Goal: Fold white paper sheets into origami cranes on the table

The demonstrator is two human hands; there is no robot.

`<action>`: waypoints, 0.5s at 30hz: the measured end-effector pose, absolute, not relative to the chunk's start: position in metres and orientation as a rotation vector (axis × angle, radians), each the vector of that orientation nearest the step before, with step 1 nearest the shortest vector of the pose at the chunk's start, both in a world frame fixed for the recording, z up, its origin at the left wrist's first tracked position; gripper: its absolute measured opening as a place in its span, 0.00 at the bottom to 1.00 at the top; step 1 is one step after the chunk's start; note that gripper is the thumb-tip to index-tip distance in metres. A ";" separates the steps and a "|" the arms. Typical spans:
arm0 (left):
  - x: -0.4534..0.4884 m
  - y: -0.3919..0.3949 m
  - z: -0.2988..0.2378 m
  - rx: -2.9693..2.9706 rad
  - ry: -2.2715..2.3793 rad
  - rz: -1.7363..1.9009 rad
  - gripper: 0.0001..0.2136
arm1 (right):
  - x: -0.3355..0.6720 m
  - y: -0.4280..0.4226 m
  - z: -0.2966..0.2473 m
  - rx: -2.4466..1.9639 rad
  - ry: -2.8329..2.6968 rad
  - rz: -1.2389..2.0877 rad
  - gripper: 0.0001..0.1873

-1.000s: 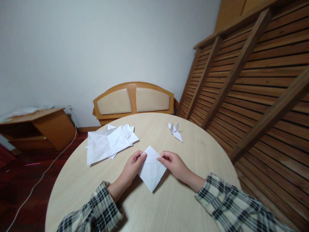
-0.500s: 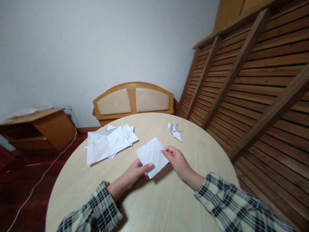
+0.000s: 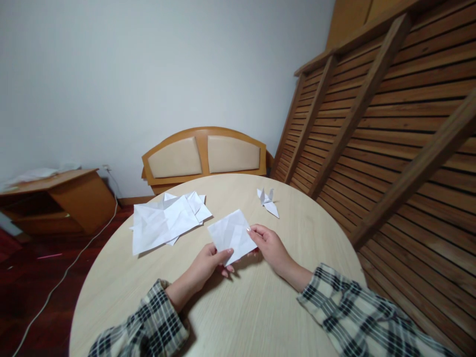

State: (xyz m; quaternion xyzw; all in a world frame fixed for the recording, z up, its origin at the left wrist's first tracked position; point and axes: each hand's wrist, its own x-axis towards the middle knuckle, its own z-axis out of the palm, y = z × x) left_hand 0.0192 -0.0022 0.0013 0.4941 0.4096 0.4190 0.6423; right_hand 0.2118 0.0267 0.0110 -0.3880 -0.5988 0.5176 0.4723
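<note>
A white square of folded paper (image 3: pixel 232 233), marked with creases, is held between both hands above the table. My left hand (image 3: pixel 210 260) pinches its lower left edge, thumb on top and fingers underneath. On the opposite side, my right hand (image 3: pixel 269 245) grips the right edge with the thumb on the upper face. Part of the fingers of both hands is hidden beneath the sheet. Beyond the right hand, a white origami crane (image 3: pixel 267 201) stands on the table. Left of the held paper lies a loose pile of creased white paper sheets (image 3: pixel 163 220).
The round, pale wooden table (image 3: pixel 297 312) carries everything. Behind it rises a wooden headboard (image 3: pixel 204 148) with cream panels. A slatted wooden frame (image 3: pixel 390 124) leans along the right. At left, a wooden desk (image 3: pixel 63 193) stands near a white cable (image 3: pixel 70 267) on the floor.
The held paper has tilted and shifted slightly up, and its bottom corner now sits higher. More of the left fingers shows below it. The crane and the pile lie as before.
</note>
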 end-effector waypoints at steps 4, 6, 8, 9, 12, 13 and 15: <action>0.017 0.004 0.003 0.957 0.910 1.114 0.15 | 0.211 0.029 0.006 -0.945 -1.450 1.333 0.20; 0.015 0.006 0.003 0.882 0.917 1.159 0.14 | 0.211 0.030 0.003 -0.933 -1.450 1.364 0.18; 0.014 0.007 0.004 0.826 0.932 1.178 0.13 | 0.211 0.031 0.001 -0.921 -1.452 1.390 0.18; 0.014 0.008 0.004 0.809 0.937 1.180 0.13 | 0.211 0.031 0.000 -0.915 -1.455 1.396 0.19; 0.014 0.007 0.003 0.801 0.928 1.179 0.13 | 0.211 0.031 0.000 -0.903 -1.454 1.396 0.19; 0.014 0.007 0.003 0.804 0.923 1.179 0.13 | 0.211 0.031 0.000 -0.900 -1.448 1.398 0.18; 0.014 0.007 0.003 0.808 0.912 1.181 0.13 | 0.211 0.032 0.001 -0.894 -1.435 1.409 0.18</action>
